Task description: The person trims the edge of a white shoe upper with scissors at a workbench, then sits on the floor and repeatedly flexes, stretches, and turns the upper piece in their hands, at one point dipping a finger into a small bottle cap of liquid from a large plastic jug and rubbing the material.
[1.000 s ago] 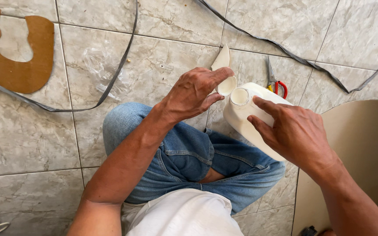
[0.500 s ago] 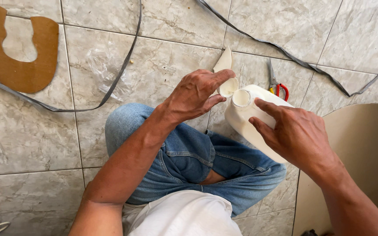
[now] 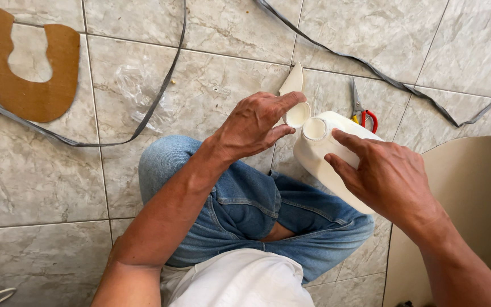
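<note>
I sit on a tiled floor with my knees in blue jeans. My right hand [image 3: 390, 179] grips a white plastic jug [image 3: 322, 150] that rests tilted on my leg, its round mouth uncovered. My left hand [image 3: 257, 122] holds the jug's white cap [image 3: 298, 115] between thumb and fingers, just left of the mouth. A cream pointed offcut [image 3: 292, 81] lies on the floor behind the cap.
Scissors with red handles [image 3: 363, 111] lie beyond the jug. A brown U-shaped cardboard cutout [image 3: 26, 94] lies at top left. Grey rubber strips [image 3: 160, 96] curve across the tiles. A crumpled clear plastic film [image 3: 140, 85] sits mid floor. A beige rounded panel [image 3: 478, 204] is at right.
The view has shifted slightly. My left hand with the cap has drawn a little away from the jug's mouth; my right hand keeps its grip.
</note>
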A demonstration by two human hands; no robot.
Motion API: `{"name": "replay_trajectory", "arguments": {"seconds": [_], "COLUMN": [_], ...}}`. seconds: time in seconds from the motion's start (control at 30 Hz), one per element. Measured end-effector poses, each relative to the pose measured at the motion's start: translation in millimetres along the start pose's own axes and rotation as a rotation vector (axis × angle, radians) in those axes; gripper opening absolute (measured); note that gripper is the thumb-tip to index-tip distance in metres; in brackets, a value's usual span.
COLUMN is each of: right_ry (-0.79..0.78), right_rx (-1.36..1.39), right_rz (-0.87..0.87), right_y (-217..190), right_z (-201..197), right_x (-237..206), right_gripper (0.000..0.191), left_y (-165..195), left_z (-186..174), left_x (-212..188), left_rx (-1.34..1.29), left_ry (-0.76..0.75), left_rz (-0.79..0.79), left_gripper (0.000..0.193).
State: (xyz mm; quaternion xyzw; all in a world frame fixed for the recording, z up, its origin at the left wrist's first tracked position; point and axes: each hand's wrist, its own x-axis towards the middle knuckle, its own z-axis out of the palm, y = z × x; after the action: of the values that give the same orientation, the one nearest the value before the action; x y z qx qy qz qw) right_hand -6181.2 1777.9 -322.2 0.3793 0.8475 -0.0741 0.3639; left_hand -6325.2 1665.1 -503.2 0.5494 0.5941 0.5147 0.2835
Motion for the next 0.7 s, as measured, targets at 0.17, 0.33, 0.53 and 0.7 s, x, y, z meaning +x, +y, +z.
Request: {"name": "replay_trajectory", "arguments": {"seconds": [0.17, 0.33, 0.53, 0.7], "right_ry": [0.015, 0.060, 0.231, 0.434], "right_rx": [0.007, 0.067, 0.163, 0.302], "right_rz": [-0.010, 0.005, -0.029, -0.018], "right_y": [2.5, 15.5, 61.0, 128.4], "right_z": [0.7, 4.0, 21.9, 51.1], "right_x": [-3.3, -15.3, -44.6, -77.8], "right_gripper": [0.049, 0.048, 0.050, 0.051], "left_y": [3.0, 14.0, 31.7, 40.0], "left_z": [0.5, 3.5, 19.8, 35.5], "left_x": [0.5, 2.0, 5.3, 11.8], "left_rx": [0.002, -0.007, -0.019, 0.018], "left_ry": [-0.040, -0.055, -0.028, -0.169], "left_rz": [-0.042, -0.062, 0.036, -0.034], "left_gripper": [0.056, 0.056, 0.058, 0.057]}}
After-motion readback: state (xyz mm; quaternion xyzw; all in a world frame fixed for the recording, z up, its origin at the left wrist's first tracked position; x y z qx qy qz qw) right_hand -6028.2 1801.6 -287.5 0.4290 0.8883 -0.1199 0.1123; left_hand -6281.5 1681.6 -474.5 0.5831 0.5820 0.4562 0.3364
